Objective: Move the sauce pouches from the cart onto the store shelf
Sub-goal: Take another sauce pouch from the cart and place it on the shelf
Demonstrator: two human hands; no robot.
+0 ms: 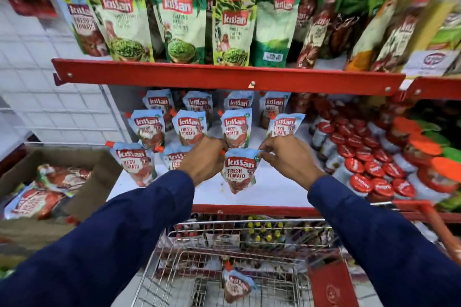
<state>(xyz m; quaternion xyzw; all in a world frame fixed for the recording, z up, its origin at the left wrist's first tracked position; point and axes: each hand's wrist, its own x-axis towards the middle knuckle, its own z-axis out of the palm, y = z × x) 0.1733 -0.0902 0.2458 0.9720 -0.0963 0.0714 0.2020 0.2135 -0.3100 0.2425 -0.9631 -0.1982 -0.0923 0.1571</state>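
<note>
holding a fresh tomato pouch [240,172] by its top, both hands are meeting over the white shelf board [274,192], which serves here as the landmark. the left hand [204,157] is closing around the pouch's orange cap corner, and the right hand [287,157] is pinching the opposite top corner with its fingertips [262,154]. the pouch is standing upright near the front of the board, its lower edge touching or just above the surface; i cannot tell which. further back on the board, rows of matching pouches [189,127] are standing upright, and to the right of them on the same board, red-lidded jars [369,157] are crowding together. below the board's red front edge, the wire cart [199,279] is sitting with one more pouch [237,286] lying in its basket. to the left of the board, a cardboard box [104,164] is holding more pouches. above the board, green chutney pouches [174,22] are lining the upper shelf.
</note>
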